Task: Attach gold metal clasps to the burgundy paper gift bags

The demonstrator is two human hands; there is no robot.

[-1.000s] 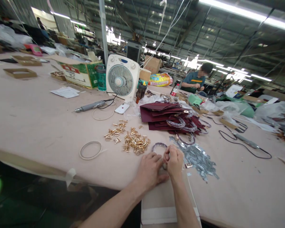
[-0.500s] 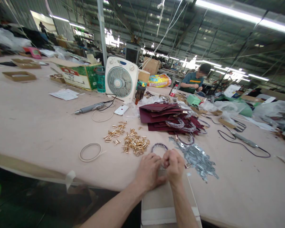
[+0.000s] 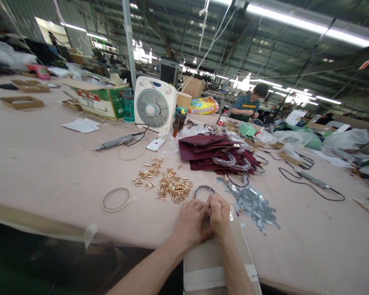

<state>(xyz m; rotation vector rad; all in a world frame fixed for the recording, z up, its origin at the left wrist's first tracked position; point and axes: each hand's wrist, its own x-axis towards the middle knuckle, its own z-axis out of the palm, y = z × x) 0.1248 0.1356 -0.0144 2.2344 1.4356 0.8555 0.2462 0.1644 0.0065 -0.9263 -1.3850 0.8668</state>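
Note:
My left hand [image 3: 191,221] rests on a pale board [image 3: 204,264] at the table edge, fingers bent over the lower end of a dark bag handle [image 3: 203,188] wrapped in clear plastic. Pressed close beside it, my right hand [image 3: 219,215] is closed in a pinch; whatever lies between its fingers is hidden. Just right of that hand, a small metal fitting [image 3: 231,213] shows on the board, and a gold clasp piece [image 3: 240,212] lies near it. Gold fittings [image 3: 174,184] are heaped left of the handle. Flat silver metal plates [image 3: 255,207] are spread to the right.
Behind my hands is a stack of maroon panels [image 3: 203,149] with plastic-wrapped handles. A corded grey tool [image 3: 113,143], a phone [image 3: 155,144], a fan [image 3: 153,106] and a cord loop [image 3: 116,199] lie leftward; another corded tool [image 3: 313,179] lies right. A co-worker [image 3: 246,104] is beyond.
My right hand has shifted slightly left and lower, closer to the left hand, uncovering the metal fitting on the board. The left hand keeps its place; the camera view has turned a little.

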